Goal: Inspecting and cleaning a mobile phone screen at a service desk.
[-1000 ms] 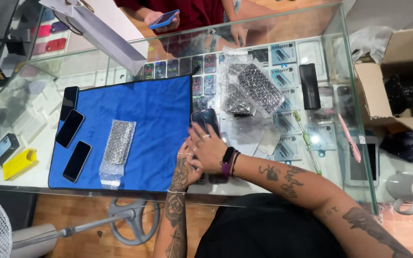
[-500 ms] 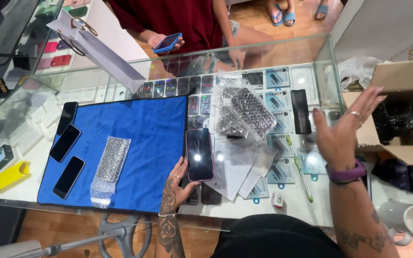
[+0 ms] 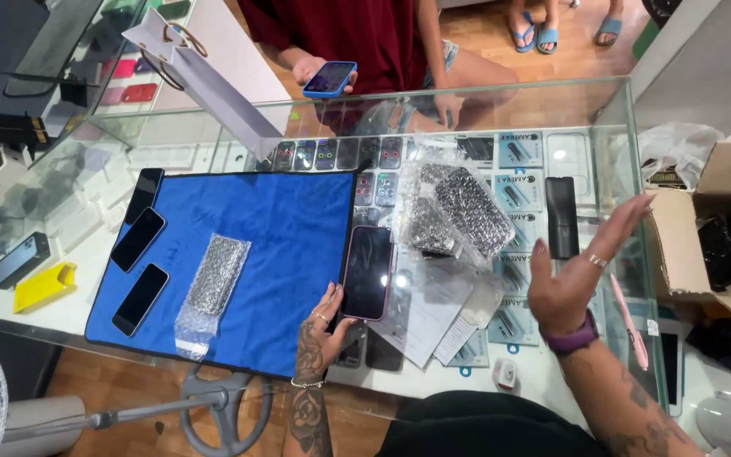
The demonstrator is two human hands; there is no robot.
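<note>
My left hand (image 3: 321, 326) grips the lower edge of a dark phone (image 3: 368, 272) and holds it up, screen facing me, over the right edge of a blue mat (image 3: 272, 228) on a glass counter (image 3: 552, 110). My right hand (image 3: 573, 275) is raised above the counter's right side, fingers spread, holding nothing; a purple band sits on its wrist. Bubble-wrap bags (image 3: 454, 211) lie just beyond the phone. A flat bubble-wrap pouch (image 3: 213, 275) rests on the mat.
Three dark phones (image 3: 139, 298) lie along the mat's left edge. A black phone (image 3: 561, 217) and a pink pen (image 3: 628, 317) lie at right. An open cardboard box (image 3: 717, 228) stands far right. Across the counter a person holds a blue phone (image 3: 330, 78). Papers (image 3: 437, 309) lie near me.
A second ago both hands were together on the phone at the counter. My left hand has since lifted the phone, and my right hand has swung away to the right and opened.
</note>
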